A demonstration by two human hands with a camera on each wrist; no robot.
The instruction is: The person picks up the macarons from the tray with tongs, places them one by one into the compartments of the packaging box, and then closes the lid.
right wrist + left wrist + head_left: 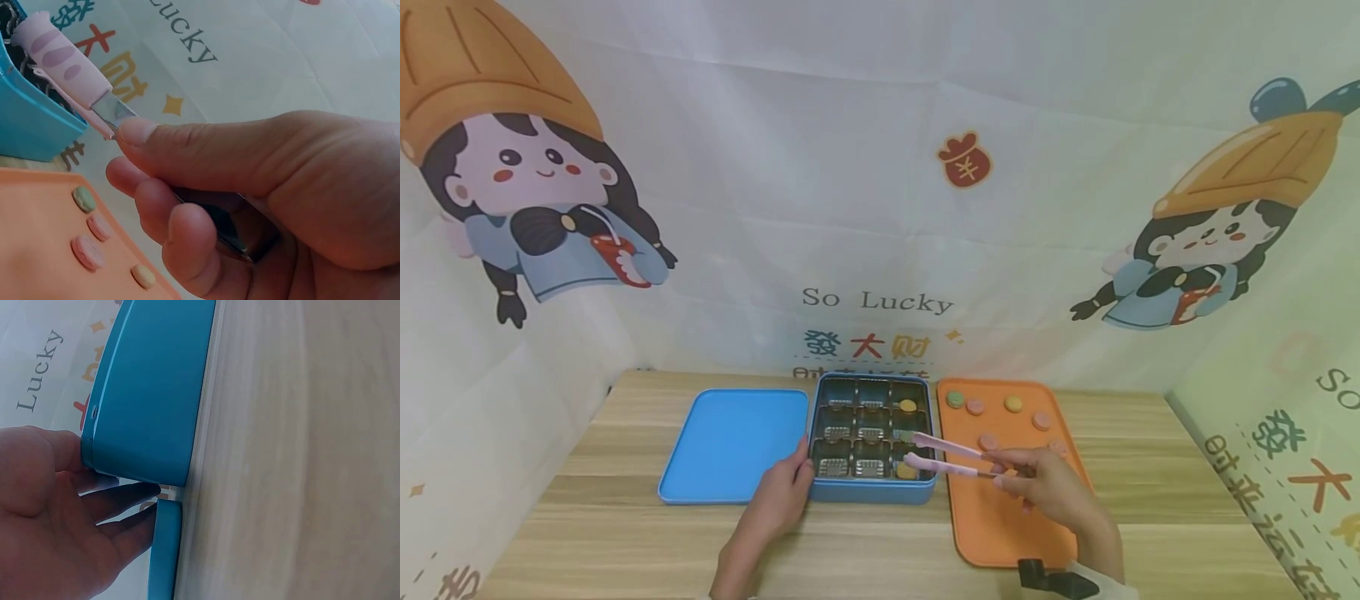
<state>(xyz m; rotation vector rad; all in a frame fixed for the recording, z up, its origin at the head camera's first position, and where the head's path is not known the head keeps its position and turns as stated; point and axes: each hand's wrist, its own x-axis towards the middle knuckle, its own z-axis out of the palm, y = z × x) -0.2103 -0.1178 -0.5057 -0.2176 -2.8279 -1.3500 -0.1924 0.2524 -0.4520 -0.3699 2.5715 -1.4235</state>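
My left hand (786, 487) rests its fairly straight fingers against the left side of a blue box (872, 492) with a compartmented insert. In my right hand (1045, 483) I grip small tongs (951, 467) with pink tips, pinched between thumb and fingers. The tips stand apart over the box's right column. Beside the upper tip, a green macaron (904, 436) lies in the middle right compartment. A yellow macaron (908, 406) sits in the back right compartment, another yellow macaron (906, 471) in the front right one, partly under the lower tip.
The blue lid (737, 446) lies left of the box. To the right, an orange tray (1000, 529) carries several macarons, among them a green macaron (955, 400), a yellow macaron (1013, 404) and a pink macaron (1041, 420). A printed cloth (760, 208) hangs behind the wooden table (602, 517).
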